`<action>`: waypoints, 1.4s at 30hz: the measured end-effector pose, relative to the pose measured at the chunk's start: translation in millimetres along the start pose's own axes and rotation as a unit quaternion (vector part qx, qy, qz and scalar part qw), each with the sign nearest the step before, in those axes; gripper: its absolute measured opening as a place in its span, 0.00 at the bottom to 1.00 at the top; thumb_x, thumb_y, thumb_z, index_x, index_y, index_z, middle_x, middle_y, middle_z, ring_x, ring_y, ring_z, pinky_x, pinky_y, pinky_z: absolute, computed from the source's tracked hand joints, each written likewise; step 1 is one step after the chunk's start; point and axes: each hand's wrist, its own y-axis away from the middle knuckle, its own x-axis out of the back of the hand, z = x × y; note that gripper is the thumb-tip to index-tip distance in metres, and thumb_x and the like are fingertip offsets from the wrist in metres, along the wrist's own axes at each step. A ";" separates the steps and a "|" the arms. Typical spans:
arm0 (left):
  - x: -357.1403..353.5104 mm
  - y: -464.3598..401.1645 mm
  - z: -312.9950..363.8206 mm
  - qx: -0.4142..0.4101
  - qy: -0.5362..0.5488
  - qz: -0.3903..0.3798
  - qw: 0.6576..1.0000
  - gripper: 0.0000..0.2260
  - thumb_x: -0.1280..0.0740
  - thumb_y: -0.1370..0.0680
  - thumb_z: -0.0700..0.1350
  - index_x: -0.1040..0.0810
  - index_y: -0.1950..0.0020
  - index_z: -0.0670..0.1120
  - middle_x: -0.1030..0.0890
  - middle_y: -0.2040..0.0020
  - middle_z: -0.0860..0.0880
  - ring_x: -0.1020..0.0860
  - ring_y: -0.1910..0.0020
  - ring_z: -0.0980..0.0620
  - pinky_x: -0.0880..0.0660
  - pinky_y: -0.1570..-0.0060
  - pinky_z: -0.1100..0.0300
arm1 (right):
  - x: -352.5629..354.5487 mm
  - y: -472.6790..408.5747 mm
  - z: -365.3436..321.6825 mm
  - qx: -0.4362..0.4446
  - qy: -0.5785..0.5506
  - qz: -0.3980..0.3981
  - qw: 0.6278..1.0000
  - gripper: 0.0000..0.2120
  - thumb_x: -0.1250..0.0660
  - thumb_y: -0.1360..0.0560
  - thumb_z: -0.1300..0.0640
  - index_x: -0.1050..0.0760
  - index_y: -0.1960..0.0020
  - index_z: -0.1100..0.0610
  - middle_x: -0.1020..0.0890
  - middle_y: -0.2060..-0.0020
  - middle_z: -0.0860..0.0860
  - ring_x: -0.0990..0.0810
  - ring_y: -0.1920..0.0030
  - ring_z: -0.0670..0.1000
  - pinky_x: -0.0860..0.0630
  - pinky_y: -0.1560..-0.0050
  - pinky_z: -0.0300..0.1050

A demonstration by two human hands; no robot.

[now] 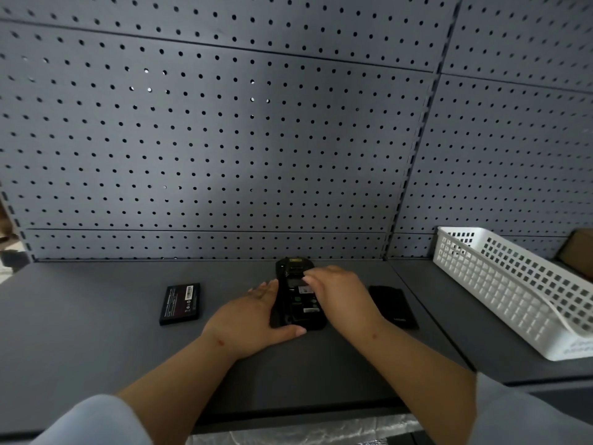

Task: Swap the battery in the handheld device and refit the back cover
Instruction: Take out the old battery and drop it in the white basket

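A black handheld device (296,300) lies face down on the grey shelf, its back cover off and the open bay showing labels. My left hand (253,319) cups its left side and near end, thumb along the bottom edge. My right hand (340,297) rests on its right side with fingertips over the open bay; whether a battery sits under them I cannot tell. A loose black battery (180,304) with a dark red label lies to the left. The black back cover (393,306) lies flat to the right of my right hand.
A white perforated plastic basket (513,290) stands at the right on the shelf. A grey pegboard wall (224,139) rises right behind the device. A brown cardboard piece (579,252) shows behind the basket. The shelf's front edge (288,419) runs below my forearms.
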 end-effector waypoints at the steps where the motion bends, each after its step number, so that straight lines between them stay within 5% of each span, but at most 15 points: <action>1: -0.7 -0.2 -0.7 0.000 0.001 0.002 1.000 0.57 0.58 0.48 0.79 0.58 0.25 0.49 0.50 0.23 0.49 0.50 0.25 0.51 0.46 0.29 0.57 | 1.1 0.8 -3.9 -0.032 -0.030 0.018 0.999 0.18 0.40 0.23 0.47 0.23 0.42 0.58 0.19 0.46 0.56 0.21 0.47 0.52 0.28 0.48 0.40; 5: -1.3 -1.3 -0.9 0.002 0.009 0.012 1.000 0.58 0.58 0.50 0.79 0.56 0.25 0.49 0.49 0.23 0.49 0.49 0.25 0.51 0.45 0.29 0.57 | 2.2 0.4 -15.7 -0.114 -0.037 -0.003 0.993 0.32 0.32 0.33 0.37 0.26 0.38 0.57 0.21 0.42 0.53 0.23 0.43 0.50 0.31 0.52 0.37; 12: 0.6 0.4 2.8 0.004 0.014 0.016 1.000 0.57 0.56 0.49 0.78 0.57 0.25 0.49 0.49 0.23 0.49 0.49 0.25 0.53 0.47 0.29 0.59 | -0.8 -2.2 -20.6 -0.147 -0.003 -0.041 0.988 0.29 0.28 0.33 0.47 0.31 0.38 0.60 0.26 0.42 0.57 0.24 0.45 0.53 0.32 0.56 0.38; 18: 1.5 1.0 1.3 0.001 0.012 0.011 1.000 0.60 0.59 0.52 0.81 0.57 0.25 0.50 0.50 0.23 0.51 0.49 0.25 0.54 0.46 0.29 0.59 | 11.9 -3.0 -15.9 -0.138 0.032 -0.075 0.987 0.21 0.30 0.32 0.49 0.26 0.44 0.59 0.20 0.47 0.55 0.21 0.48 0.54 0.30 0.60 0.41; 22: 3.9 -1.3 1.4 0.000 0.008 0.020 1.000 0.55 0.51 0.46 0.79 0.56 0.25 0.51 0.49 0.23 0.51 0.49 0.25 0.55 0.45 0.30 0.60 | 26.0 0.7 -5.7 -0.138 0.007 -0.042 0.990 0.19 0.30 0.31 0.47 0.23 0.46 0.58 0.18 0.49 0.54 0.20 0.49 0.52 0.27 0.58 0.42; 29: 25.1 -2.7 25.2 -0.019 0.025 0.075 0.997 0.62 0.58 0.54 0.82 0.52 0.25 0.51 0.45 0.24 0.51 0.44 0.26 0.55 0.41 0.31 0.60 | 80.5 9.4 18.3 -0.162 -0.047 0.015 0.986 0.24 0.30 0.31 0.44 0.24 0.40 0.55 0.18 0.44 0.51 0.22 0.45 0.49 0.26 0.49 0.41; 33: 40.4 -11.0 57.8 -0.025 0.037 0.106 0.993 0.48 0.41 0.39 0.73 0.51 0.26 0.52 0.37 0.26 0.49 0.34 0.31 0.51 0.34 0.36 0.58 | 114.0 20.1 38.8 -0.182 -0.055 0.058 0.980 0.24 0.29 0.32 0.44 0.23 0.41 0.55 0.18 0.45 0.52 0.21 0.47 0.49 0.26 0.50 0.40; 38: 43.3 -27.2 88.5 -0.052 0.005 0.098 0.994 0.60 0.57 0.52 0.82 0.53 0.26 0.53 0.39 0.26 0.51 0.27 0.37 0.50 0.29 0.41 0.57 | 153.0 38.4 72.2 -0.214 -0.040 0.097 0.971 0.21 0.28 0.33 0.45 0.21 0.44 0.55 0.16 0.51 0.52 0.19 0.54 0.49 0.22 0.55 0.42; 42: 36.7 -41.8 110.2 -0.074 0.032 0.106 0.991 0.61 0.57 0.54 0.83 0.51 0.26 0.55 0.36 0.27 0.51 0.28 0.37 0.50 0.30 0.42 0.60 | 179.3 58.0 104.9 -0.246 -0.033 0.119 0.961 0.20 0.27 0.33 0.46 0.21 0.45 0.56 0.16 0.52 0.53 0.21 0.57 0.49 0.21 0.53 0.45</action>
